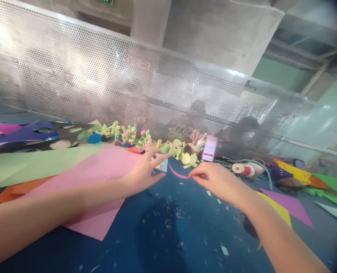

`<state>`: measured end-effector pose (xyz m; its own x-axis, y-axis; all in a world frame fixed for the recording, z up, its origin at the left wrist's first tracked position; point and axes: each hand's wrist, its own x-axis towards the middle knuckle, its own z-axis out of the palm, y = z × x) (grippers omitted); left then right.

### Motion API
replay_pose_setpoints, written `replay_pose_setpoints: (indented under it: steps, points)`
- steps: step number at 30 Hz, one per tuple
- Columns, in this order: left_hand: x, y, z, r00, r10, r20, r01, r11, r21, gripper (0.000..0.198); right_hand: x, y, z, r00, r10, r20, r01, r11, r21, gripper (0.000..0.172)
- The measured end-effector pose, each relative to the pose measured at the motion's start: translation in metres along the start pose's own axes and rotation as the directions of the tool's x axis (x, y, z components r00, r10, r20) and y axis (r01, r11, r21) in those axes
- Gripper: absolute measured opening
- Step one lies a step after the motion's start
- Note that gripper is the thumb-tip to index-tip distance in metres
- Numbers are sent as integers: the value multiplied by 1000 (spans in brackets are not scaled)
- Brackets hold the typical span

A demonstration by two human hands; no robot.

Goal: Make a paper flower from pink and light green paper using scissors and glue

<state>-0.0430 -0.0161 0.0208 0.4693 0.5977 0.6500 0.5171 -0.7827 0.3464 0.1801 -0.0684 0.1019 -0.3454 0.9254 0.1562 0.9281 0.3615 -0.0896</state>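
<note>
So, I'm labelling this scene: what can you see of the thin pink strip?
The thin pink strip is a narrow, bright band, perhaps paper, though blur hides its texture. It makes a shallow curve over the blue table. One end is pinched in the grip of the right hand; the other bends away towards the left hand and looks free.

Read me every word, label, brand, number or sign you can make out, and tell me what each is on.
None can be read.
Phone screen: too blurred, though a red bar shows.
Green sign at the top edge: cut off, too blurred.
Red-and-white cylinder: any label too blurred.
Reddish marks on or behind the perforated panel: too blurred to call writing.
</note>
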Motion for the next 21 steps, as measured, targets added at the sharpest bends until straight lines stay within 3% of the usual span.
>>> replay_pose_setpoints:
  steps: [4,6,9,13,18,21]
  points:
    - [0,5,-3,994,85,63,-82,996,-42,26,-9,-15,-6,1000,-1,-11,1,1000,6,22]
    - [-1,7,-3,993,67,101,-60,996,-69,21,-10,-18,-5,999,-15,-39,16,1000,7,20]
    - [0,8,-3,984,-90,153,113,983,-148,21,-8,-20,0,996,-23,-90,26,999,38,18]
    - [1,6,2,906,-317,280,403,850,-340,25,-4,-20,9,996,81,-48,-69,974,215,17]
    - [-3,8,11,820,-435,373,572,657,-491,26,1,-18,25,981,194,-8,-181,926,332,8]
    - [-5,9,14,795,-464,391,607,598,-524,27,4,-18,37,978,200,66,-209,873,441,12]
